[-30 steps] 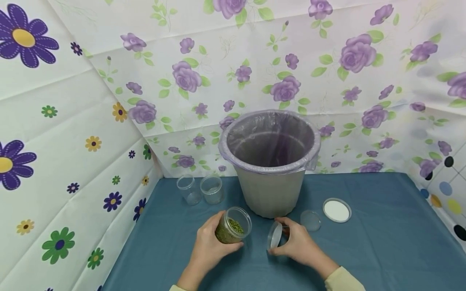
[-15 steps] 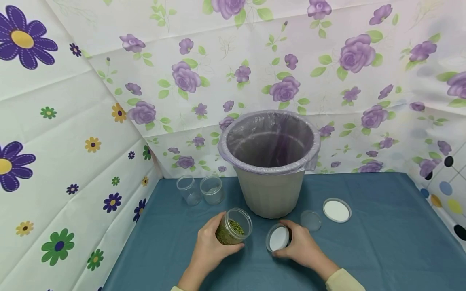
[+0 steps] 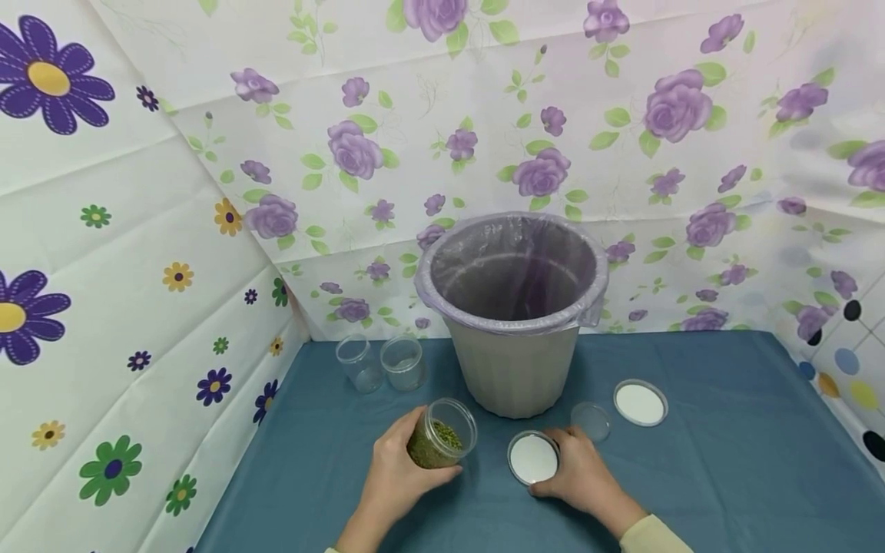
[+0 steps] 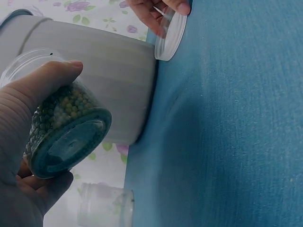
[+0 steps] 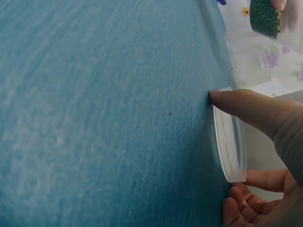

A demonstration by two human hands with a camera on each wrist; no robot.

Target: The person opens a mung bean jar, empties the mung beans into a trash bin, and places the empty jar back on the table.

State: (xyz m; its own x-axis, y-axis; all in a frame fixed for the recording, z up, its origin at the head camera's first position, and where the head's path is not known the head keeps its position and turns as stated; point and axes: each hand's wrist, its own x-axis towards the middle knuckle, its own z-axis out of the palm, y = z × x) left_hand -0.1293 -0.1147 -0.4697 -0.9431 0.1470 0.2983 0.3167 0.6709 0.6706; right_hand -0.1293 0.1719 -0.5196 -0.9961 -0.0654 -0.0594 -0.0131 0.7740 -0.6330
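Note:
My left hand [image 3: 404,467] grips a clear plastic jar [image 4: 97,97], tilted with its open mouth toward the bin. Small green beans, like mung beans, fill its lower part [image 3: 432,445]. In the head view my right hand [image 3: 581,470] holds a round clear-rimmed lid [image 3: 534,458] with a white disc inside. The right wrist view shows the thumb on one side of the lid [image 5: 230,142] and fingers on the other, with the lid at or very near the tabletop. A bin [image 3: 515,376] with a purple bag liner stands behind both hands.
Two clear open jars [image 3: 359,365] [image 3: 403,365] stand left of the bin. Right of it lie a clear disc lid [image 3: 591,421] and a white-lined lid [image 3: 641,402]. Blue cloth [image 3: 733,461] covers the table; flowered sheets [image 3: 297,253] hang at the back and left.
My right hand has turned the lid from upright on its edge to flat, white side up, and shifted slightly right. The left hand and the jar stay nearly still.

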